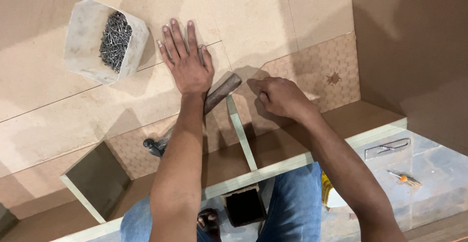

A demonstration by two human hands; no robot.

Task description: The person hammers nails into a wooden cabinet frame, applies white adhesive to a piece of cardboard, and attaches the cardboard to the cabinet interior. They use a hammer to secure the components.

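My left hand lies flat, fingers spread, on a light brown fibreboard panel. A hammer with a wooden handle rests on the panel under my left forearm; its dark head shows to the left of the arm. My right hand presses its fingertips down on the board beside the handle's end, fingers pinched together; whether it pinches a nail I cannot tell. A thin pale upright board edge runs between my arms toward me.
A white hexagonal container of loose nails sits at the upper left. A woven-pattern panel lies right of my hands. A screwdriver and a metal tool lie on the floor at right. My jeans-clad legs are below.
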